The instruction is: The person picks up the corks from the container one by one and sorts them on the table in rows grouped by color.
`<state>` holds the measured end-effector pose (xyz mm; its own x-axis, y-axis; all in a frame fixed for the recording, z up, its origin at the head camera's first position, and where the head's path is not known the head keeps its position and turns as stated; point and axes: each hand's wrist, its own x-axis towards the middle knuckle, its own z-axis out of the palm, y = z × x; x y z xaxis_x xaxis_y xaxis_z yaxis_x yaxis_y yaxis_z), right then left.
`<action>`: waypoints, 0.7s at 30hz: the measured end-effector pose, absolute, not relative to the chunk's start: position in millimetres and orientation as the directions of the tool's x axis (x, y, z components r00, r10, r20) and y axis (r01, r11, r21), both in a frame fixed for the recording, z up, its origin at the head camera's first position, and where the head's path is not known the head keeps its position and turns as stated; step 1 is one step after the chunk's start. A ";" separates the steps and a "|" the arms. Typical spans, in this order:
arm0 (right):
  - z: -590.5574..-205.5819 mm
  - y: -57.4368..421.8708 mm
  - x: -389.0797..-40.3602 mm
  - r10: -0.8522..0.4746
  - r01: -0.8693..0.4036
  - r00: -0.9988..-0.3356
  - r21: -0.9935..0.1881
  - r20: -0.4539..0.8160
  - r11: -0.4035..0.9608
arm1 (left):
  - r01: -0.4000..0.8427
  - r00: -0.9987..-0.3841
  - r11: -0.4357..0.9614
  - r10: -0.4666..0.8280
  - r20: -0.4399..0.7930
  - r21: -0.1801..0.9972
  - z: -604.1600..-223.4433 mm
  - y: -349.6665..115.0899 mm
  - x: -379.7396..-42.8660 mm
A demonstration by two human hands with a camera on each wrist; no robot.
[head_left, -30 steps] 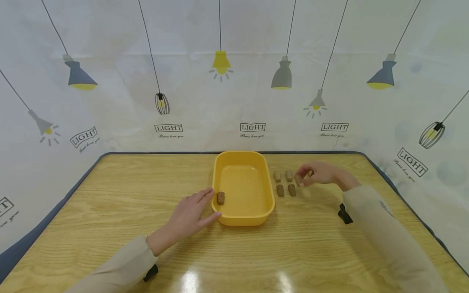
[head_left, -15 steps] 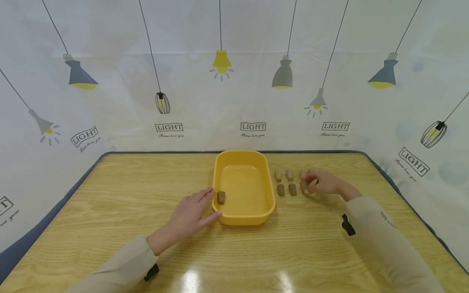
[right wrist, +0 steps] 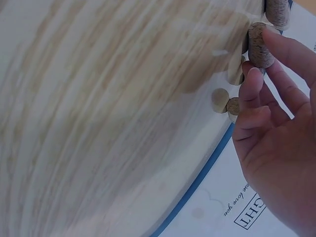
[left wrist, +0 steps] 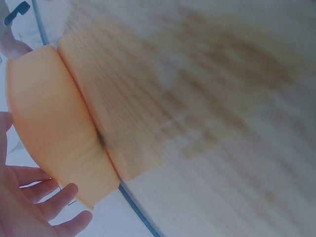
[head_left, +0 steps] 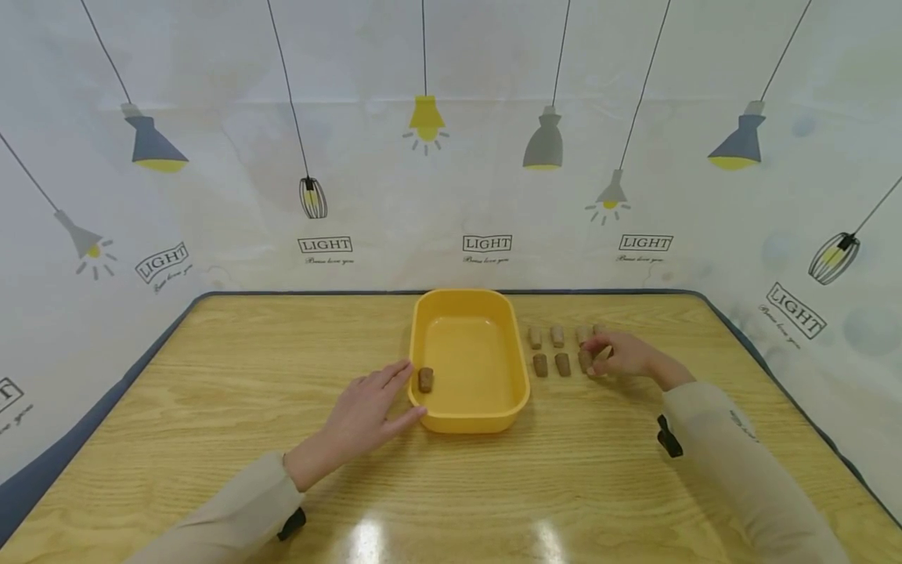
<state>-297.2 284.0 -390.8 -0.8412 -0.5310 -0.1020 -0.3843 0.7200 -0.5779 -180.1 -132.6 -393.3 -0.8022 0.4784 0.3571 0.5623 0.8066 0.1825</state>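
In the head view, my right hand [head_left: 620,354] pinches a cork stopper [head_left: 584,361] at the right end of the nearer row. The right wrist view shows this cork stopper [right wrist: 260,47] upright between thumb and fingers. Other cork stoppers stand around it, such as one at the nearer row's left end [head_left: 540,365] and one behind it [head_left: 582,335]. My left hand [head_left: 362,407] lies at the left side of a yellow bin [head_left: 468,423], fingers extended, touching its rim. One darker cork stopper [head_left: 426,380] is inside the bin, near its left wall.
The wooden table [head_left: 282,345] spreads left of and in front of the bin. A printed wall sheet [head_left: 395,196] rises behind the table's dark back edge. More cork stoppers [head_left: 557,337] stand in the farther row, right of the bin.
My right hand has shifted slightly right from the farther row. A cork stopper now stands at its fingertips at the nearer row's right end. The left hand stays put.
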 end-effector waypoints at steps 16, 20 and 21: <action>-381.7 288.7 -295.3 -0.511 -0.357 -0.847 -0.557 -0.146 0.750 | 0.564 -0.802 0.805 0.478 0.359 0.187 -393.5 -132.6 -180.7; -370.7 288.9 -297.9 -0.516 -0.390 -0.852 -0.543 -0.094 0.744 | 0.568 -0.796 0.802 0.481 0.366 0.181 -393.8 -132.8 -181.2; -366.7 287.4 -298.7 -0.521 -0.403 -0.850 -0.542 -0.077 0.737 | 0.568 -0.797 0.802 0.481 0.365 0.182 -393.8 -133.0 -181.2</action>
<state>-298.7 287.4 -366.7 -0.8500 -0.5211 -0.0766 -0.4033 0.7375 -0.5417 -181.2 -133.0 -393.8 -0.7967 0.4814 0.3654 0.5684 0.8023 0.1823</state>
